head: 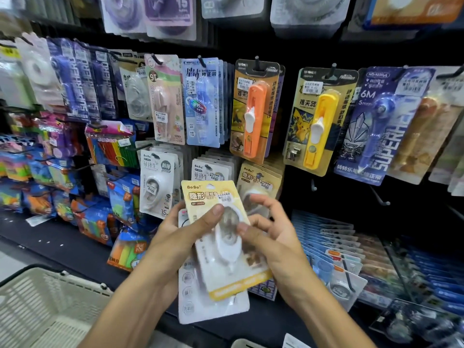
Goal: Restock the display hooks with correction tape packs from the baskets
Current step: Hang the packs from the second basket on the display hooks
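The yellow-topped correction tape pack [221, 237] sits front and centre, held up in front of the display with its card face toward the person, most likely so the punched hang-hole at its top can be lined up with a hook. The left hand [180, 234] grips it, thumb curled across the card front beside the blister and fingers behind. It also carries a white-backed pack [213, 310] stacked behind the yellow one, so two packs are held at least; more may be hidden between them. The right hand [268, 229] pinches the yellow pack's right edge with fingers curled, seemingly to peel it off the stack or steady it.

Just behind, the matching yellow row [261, 177] already hangs on its hook, which looks the likely target. Left of it hang two white rows [160, 182], each several packs deep; I cannot count them exactly. Above, two clip pusher packs face out, one orange [253, 111] and one yellow [319, 121].

One cream basket [47, 305] stands at the lower left, below the shelf edge; a second rim barely shows at the bottom.
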Motion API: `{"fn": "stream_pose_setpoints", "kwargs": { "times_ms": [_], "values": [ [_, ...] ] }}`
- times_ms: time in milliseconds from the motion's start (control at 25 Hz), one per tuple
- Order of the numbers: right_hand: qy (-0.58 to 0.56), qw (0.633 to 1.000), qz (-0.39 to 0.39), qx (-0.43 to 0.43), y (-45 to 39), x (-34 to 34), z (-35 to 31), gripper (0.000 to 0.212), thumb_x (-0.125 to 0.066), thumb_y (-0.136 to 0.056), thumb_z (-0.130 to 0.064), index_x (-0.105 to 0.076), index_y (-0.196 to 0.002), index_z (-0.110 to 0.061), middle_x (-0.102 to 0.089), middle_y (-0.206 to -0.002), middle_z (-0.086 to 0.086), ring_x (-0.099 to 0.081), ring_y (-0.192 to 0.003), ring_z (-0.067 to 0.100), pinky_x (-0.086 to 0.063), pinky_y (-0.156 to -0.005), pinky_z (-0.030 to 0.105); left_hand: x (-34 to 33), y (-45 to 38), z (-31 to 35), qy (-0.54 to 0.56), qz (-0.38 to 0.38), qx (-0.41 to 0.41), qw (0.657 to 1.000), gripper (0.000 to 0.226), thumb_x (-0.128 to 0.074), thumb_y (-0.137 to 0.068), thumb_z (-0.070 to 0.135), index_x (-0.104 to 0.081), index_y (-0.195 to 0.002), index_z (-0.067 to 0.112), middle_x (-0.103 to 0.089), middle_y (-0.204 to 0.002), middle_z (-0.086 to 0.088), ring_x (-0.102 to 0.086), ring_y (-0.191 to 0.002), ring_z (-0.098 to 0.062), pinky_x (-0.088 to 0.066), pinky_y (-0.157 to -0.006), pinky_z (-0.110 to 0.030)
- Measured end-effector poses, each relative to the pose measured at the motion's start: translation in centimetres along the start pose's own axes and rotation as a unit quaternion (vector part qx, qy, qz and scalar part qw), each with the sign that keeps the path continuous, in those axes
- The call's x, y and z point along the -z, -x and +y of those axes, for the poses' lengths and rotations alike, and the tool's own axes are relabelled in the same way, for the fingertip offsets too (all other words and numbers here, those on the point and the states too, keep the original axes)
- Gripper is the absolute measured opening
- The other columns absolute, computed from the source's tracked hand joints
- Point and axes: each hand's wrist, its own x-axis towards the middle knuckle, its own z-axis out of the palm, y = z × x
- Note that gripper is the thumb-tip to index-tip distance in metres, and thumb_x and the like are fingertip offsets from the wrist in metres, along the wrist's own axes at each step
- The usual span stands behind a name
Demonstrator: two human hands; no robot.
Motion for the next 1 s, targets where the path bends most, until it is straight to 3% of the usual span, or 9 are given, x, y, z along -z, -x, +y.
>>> {"fn": "stream_pose_setpoints", "kwargs": {
  "times_ms": [160, 240, 320, 480, 680, 760, 880, 920, 1000],
  "values": [
    [0.010, 0.985, 0.163, 0.053, -1.2, 1.7, -0.5, 0.029, -0.075, -0.088, -0.016, -0.063, -0.111, -0.030, -0.076, -0.100, 0.001, -0.074, -0.084, 0.016, -0.058, -0.062, 0.026, 0.5, 0.3, 0.4, 0.030, 0.025, 0.005, 0.999, 0.071, -0.089, -0.053, 0.020, -0.069, -0.121, 0.016, -0.080, -0.102, -0.014, -0.079, -0.080, -0.029, -0.064, -0.061, -0.040],
    [0.130, 0.963, 0.220, 0.081, -1.5, 2.5, -0.1, 0.020, -0.068, -0.095, -0.020, -0.065, -0.106, -0.036, -0.072, -0.100, -0.013, -0.068, -0.086, 0.004, -0.051, -0.066, 0.016, 1.2, 0.3, 0.7, 0.036, 0.081, -0.026, 0.996, 0.066, -0.087, -0.058, 0.021, -0.070, -0.122, 0.020, -0.080, -0.103, -0.011, -0.079, -0.080, -0.027, -0.064, -0.067, -0.042],
    [0.246, 0.937, 0.226, 0.101, -1.4, 3.0, 0.5, 0.017, -0.065, -0.097, -0.026, -0.062, -0.110, -0.037, -0.067, -0.104, -0.021, -0.063, -0.095, -0.001, -0.047, -0.072, 0.012, 1.5, 0.3, 0.9, 0.028, 0.119, -0.061, 0.991, 0.074, -0.090, -0.056, 0.024, -0.066, -0.126, 0.026, -0.080, -0.106, -0.006, -0.078, -0.090, -0.028, -0.061, -0.082, -0.046],
    [0.297, 0.927, 0.211, 0.087, -2.0, 2.5, 1.1, 0.017, -0.065, -0.095, -0.031, -0.059, -0.110, -0.037, -0.067, -0.110, -0.015, -0.062, -0.105, 0.011, -0.052, -0.085, 0.034, 1.1, 0.2, 0.6, 0.019, 0.129, -0.082, 0.988, 0.097, -0.099, -0.047, 0.030, -0.058, -0.135, 0.032, -0.078, -0.114, 0.000, -0.072, -0.109, -0.031, -0.050, -0.103, -0.057],
    [0.252, 0.920, 0.294, 0.059, -2.7, 0.8, 1.4, 0.015, -0.070, -0.085, -0.037, -0.055, -0.089, -0.037, -0.057, -0.085, -0.011, -0.060, -0.078, 0.020, -0.046, -0.061, 0.031, 0.5, 0.0, 0.4, 0.025, 0.115, -0.094, 0.989, 0.105, -0.098, -0.039, 0.039, -0.057, -0.136, 0.034, -0.077, -0.117, 0.000, -0.071, -0.112, -0.032, -0.049, -0.103, -0.058],
    [0.298, 0.909, 0.291, 0.027, -3.2, 1.0, 1.2, 0.012, -0.067, -0.089, -0.038, -0.055, -0.093, -0.036, -0.056, -0.091, -0.013, -0.058, -0.085, 0.018, -0.040, -0.062, 0.028, 0.0, 0.1, 0.4, 0.018, 0.112, -0.088, 0.990, 0.108, -0.101, -0.040, 0.037, -0.056, -0.138, 0.032, -0.076, -0.119, 0.000, -0.071, -0.112, -0.032, -0.050, -0.103, -0.058],
    [0.469, 0.841, 0.268, 0.036, -2.1, 2.0, 1.3, 0.012, -0.059, -0.096, -0.038, -0.056, -0.107, -0.035, -0.048, -0.114, -0.016, -0.047, -0.099, 0.007, -0.041, -0.080, 0.029, -0.6, 0.1, 0.1, -0.002, 0.116, -0.105, 0.988, 0.098, -0.096, -0.042, 0.036, -0.061, -0.133, 0.030, -0.079, -0.108, 0.004, -0.077, -0.098, -0.023, -0.056, -0.096, -0.052],
    [0.443, 0.861, 0.242, 0.061, -1.2, 2.2, 1.6, 0.011, -0.060, -0.094, -0.041, -0.055, -0.102, -0.036, -0.049, -0.110, -0.019, -0.048, -0.097, 0.003, -0.042, -0.082, 0.029, -0.9, 0.0, 0.0, -0.011, 0.115, -0.111, 0.987, 0.094, -0.093, -0.044, 0.037, -0.061, -0.133, 0.031, -0.079, -0.107, 0.005, -0.077, -0.096, -0.021, -0.057, -0.094, -0.050],
    [0.284, 0.950, 0.125, 0.046, 0.9, 1.7, 2.3, 0.026, -0.066, -0.084, -0.056, -0.051, -0.090, -0.035, -0.059, -0.092, -0.014, -0.055, -0.082, 0.003, -0.044, -0.074, 0.028, -1.8, -0.3, -0.6, -0.037, 0.117, -0.113, 0.986, 0.082, -0.093, -0.053, 0.031, -0.063, -0.128, 0.031, -0.080, -0.106, 0.005, -0.077, -0.094, -0.020, -0.059, -0.091, -0.048]
  ]
}}
